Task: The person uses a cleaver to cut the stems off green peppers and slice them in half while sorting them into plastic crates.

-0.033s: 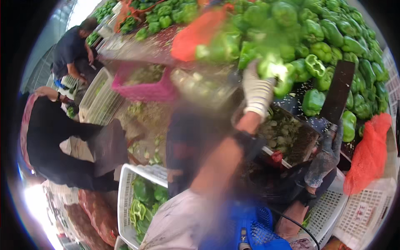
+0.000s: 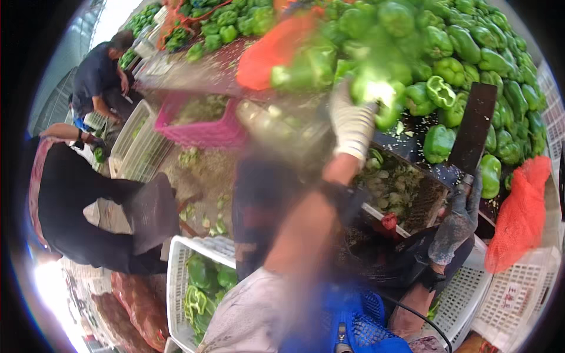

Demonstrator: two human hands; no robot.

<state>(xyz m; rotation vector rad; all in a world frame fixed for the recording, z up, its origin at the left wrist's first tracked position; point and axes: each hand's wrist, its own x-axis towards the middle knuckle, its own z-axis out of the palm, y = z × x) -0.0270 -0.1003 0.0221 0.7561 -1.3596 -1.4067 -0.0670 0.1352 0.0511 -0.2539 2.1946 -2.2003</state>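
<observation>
In my left hand (image 2: 352,122), which wears a white striped knit glove, is a green bell pepper (image 2: 378,99) with a pale, glaring end. Its far fingers are hidden behind the pepper and partly blurred. My right hand (image 2: 462,206), in a grimy grey glove, is closed round the handle of a broad dark-bladed knife (image 2: 474,126), which points up and away. Just left of the blade a whole bell pepper (image 2: 439,143) lies on the dark tabletop. Between my hands and nearer to me sits a box (image 2: 432,203) of green trimmings.
A large heap of green peppers (image 2: 465,44) covers the far right. Red mesh bags (image 2: 521,215) lie right and far centre. A pink crate (image 2: 200,134), a white crate of peppers (image 2: 176,282) and a person in dark clothes (image 2: 88,194) are left; another person (image 2: 100,73) sits beyond.
My left hand has shifted slightly left with the bell pepper, baring small pale bits on the tabletop beside it. The right hand and knife keep nearly the same place.
</observation>
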